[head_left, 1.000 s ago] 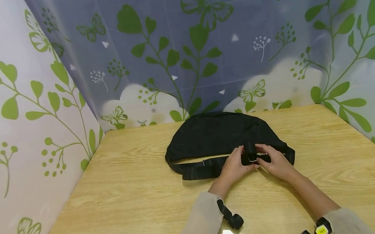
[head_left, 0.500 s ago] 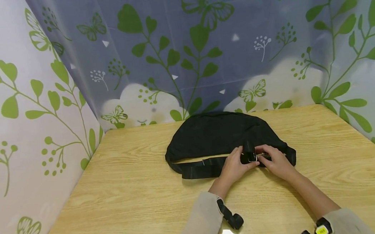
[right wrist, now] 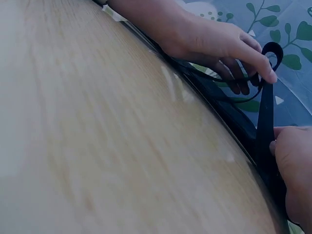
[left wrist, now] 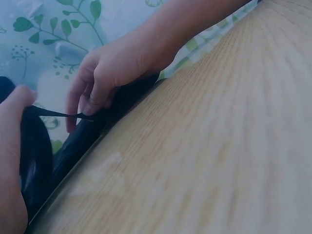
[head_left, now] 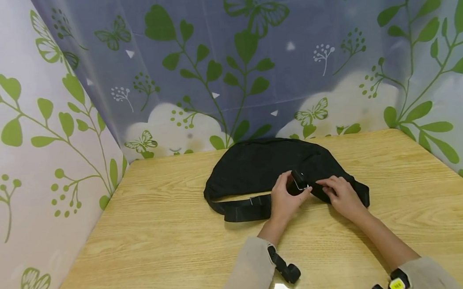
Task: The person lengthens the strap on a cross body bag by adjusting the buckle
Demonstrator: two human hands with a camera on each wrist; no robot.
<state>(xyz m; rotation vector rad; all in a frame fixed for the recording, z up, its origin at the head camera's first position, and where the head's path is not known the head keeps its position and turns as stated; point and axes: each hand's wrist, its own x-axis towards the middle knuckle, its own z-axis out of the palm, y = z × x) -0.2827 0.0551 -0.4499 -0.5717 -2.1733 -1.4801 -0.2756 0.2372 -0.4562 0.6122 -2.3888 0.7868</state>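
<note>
A black waist bag (head_left: 264,166) lies on the wooden table, its webbing strap (head_left: 246,212) running along the near side. My left hand (head_left: 284,198) grips a loop of that strap between thumb and fingers, with a thin silver slide buckle (head_left: 300,187) showing at the fingertips. To its right, my right hand (head_left: 344,197) pinches the strap, thumb against forefinger. In the right wrist view the strap (right wrist: 265,114) stretches between both hands, its loop curling over the left thumb. The left wrist view shows a thin strap edge (left wrist: 53,113) between the hands.
The bag sits near the back of the wood-grain table (head_left: 162,255), close to a printed cloth backdrop (head_left: 195,76). Another patterned panel (head_left: 28,143) rises at the left. Both forearms wear beige sleeves (head_left: 248,267) with black wrist straps.
My left hand has moved slightly left and tilted the strap loop and buckle over. My right hand has shifted a little right, so the gap between the hands has widened.
</note>
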